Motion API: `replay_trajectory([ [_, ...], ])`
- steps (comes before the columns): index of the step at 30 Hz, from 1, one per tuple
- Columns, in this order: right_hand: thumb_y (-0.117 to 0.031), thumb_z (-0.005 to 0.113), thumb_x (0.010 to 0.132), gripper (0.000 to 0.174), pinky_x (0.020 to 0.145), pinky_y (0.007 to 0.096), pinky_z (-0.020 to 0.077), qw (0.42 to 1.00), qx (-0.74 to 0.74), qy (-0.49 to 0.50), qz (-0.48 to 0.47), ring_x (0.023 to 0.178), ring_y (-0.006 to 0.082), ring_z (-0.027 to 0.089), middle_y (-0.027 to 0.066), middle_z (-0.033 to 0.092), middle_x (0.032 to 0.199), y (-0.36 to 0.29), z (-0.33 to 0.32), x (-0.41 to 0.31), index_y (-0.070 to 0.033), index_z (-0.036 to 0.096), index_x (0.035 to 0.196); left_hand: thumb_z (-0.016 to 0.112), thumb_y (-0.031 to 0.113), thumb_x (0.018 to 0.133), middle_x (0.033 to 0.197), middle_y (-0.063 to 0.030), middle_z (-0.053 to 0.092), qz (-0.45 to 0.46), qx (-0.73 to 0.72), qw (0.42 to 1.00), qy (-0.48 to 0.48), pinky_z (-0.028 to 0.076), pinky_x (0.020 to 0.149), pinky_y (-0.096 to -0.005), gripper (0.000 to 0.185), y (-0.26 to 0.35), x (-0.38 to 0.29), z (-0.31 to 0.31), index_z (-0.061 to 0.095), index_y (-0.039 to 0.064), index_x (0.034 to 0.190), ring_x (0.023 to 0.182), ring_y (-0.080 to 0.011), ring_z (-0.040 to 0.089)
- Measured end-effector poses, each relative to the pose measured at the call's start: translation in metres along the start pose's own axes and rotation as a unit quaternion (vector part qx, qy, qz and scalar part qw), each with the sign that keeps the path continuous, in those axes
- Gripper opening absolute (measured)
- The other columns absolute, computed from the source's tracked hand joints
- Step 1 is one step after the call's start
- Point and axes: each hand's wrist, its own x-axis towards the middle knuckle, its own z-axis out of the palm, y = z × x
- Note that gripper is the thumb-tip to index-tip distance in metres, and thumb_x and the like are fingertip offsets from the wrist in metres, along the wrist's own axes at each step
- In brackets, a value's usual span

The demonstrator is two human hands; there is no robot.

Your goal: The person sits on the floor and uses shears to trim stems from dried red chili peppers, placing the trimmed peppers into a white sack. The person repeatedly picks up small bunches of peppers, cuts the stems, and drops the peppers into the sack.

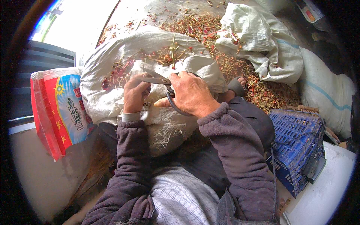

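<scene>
A pair of dark-handled scissors [157,80] is in my right hand [192,92], with my thumb and fingers around its loops. The blades are parted and point left, over the fingers of my left hand [136,94]. Those fingers are curled in at the blades, and whatever may be between them is hidden. Both hands are above a white woven sack [109,60] spread across my lap. On the sack rests a loose heap of dry stems [163,57] with red bits, and a redder patch lies left of it. Pale fibres [167,136] cling to the sack's near side.
More dry stems and red bits [194,25] are strewn beyond the sack and to its right. At left stands a red and blue printed plastic bag [66,104]. A blue plastic basket [298,126] is at right, below a crumpled white sack [250,31] and a fuller one [323,81].
</scene>
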Motion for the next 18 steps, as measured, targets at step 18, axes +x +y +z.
replay_trajectory([
  [18,-0.07,0.077,0.076,0.081,0.082,0.0526,0.0559,1.0,0.001,0.013,-0.008,0.093,0.0462,0.069,0.0266,0.068,0.096,0.005,-0.009,0.0,-0.001,0.065,0.116,0.069,0.003,0.092,0.078,0.0008,0.063,-0.044,0.03,0.99,-0.13,0.045,0.056,-0.021,0.01,0.017,0.026,-0.01,0.068,0.002,0.102,0.064,-0.007,0.055],
])
